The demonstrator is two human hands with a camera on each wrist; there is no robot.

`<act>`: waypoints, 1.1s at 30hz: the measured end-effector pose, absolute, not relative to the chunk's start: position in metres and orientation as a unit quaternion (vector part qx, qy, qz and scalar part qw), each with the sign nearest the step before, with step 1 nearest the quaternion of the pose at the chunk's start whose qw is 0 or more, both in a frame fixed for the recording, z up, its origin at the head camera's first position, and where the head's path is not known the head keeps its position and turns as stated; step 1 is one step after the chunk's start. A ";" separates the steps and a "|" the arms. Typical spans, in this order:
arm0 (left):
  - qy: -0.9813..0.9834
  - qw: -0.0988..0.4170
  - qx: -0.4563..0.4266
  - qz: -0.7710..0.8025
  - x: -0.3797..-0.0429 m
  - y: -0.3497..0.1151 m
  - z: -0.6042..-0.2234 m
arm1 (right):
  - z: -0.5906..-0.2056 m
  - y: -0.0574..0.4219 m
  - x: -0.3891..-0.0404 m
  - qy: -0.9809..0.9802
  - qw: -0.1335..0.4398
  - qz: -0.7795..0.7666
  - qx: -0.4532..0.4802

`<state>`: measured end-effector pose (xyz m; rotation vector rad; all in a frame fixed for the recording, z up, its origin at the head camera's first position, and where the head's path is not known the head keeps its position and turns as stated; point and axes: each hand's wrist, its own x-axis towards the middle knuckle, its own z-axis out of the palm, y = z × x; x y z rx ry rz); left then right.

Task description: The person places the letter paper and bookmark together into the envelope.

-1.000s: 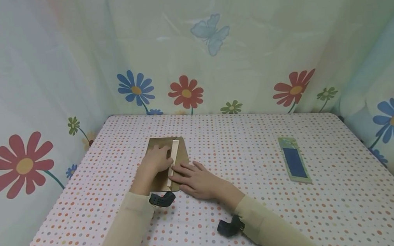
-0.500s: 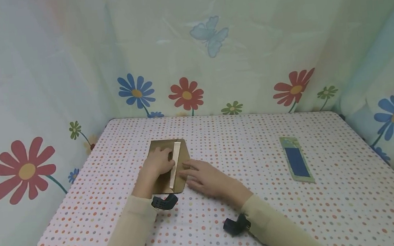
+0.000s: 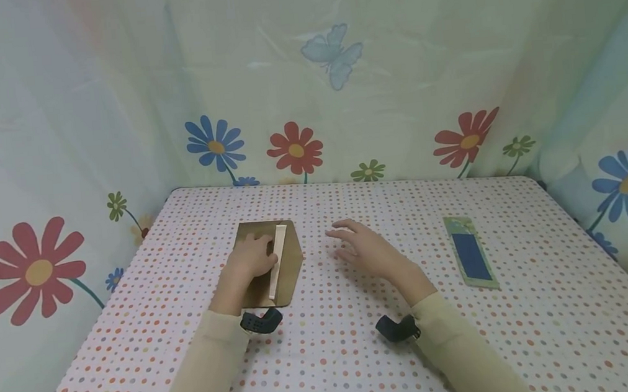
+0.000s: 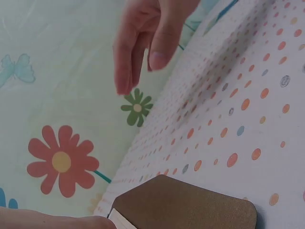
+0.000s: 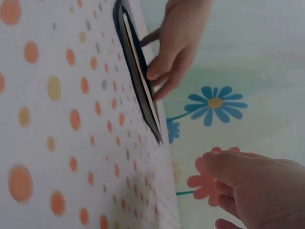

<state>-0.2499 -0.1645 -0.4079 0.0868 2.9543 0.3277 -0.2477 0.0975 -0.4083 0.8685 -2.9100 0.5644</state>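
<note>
A brown envelope lies at the left of the table, its tapered flap to the right. Along the flap's base runs a narrow pale strip. My left hand rests on the envelope's body with bent, loose fingers, the thumb right at the strip. In the right wrist view, fingertips of this left hand touch the envelope's upper side. Over the table, right of the envelope, my right hand is raised with loosely spread fingers and nothing in it. A flat green rectangular piece with a blue panel lies farther right.
The table wears a white cloth with coloured dots. Behind it hangs a flower-printed curtain, which also closes in both sides. Each wrist carries a black camera mount, such as the left mount.
My right hand has lifted off the envelope flap and moved right, away from it. My left hand stays on the envelope. The green piece has not moved.
</note>
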 end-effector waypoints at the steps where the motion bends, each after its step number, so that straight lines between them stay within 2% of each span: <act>1: 0.990 0.084 0.028 0.111 -0.250 -0.164 -0.408 | -0.405 0.103 -0.249 -0.944 0.028 0.186 0.272; 9: 0.990 0.081 0.031 0.109 -0.250 -0.165 -0.407 | -0.385 0.152 -0.263 -0.949 0.055 0.210 0.227; 17: 0.990 0.079 0.028 0.110 -0.250 -0.164 -0.404 | -0.368 0.209 -0.268 -0.969 0.061 0.213 0.113; 29: 0.991 0.080 0.014 0.109 -0.249 -0.166 -0.404 | -0.365 0.282 -0.263 -0.974 0.023 0.224 -0.019; 33: 0.991 0.080 0.014 0.111 -0.248 -0.166 -0.403 | -0.370 0.302 -0.259 -0.970 -0.004 0.225 -0.092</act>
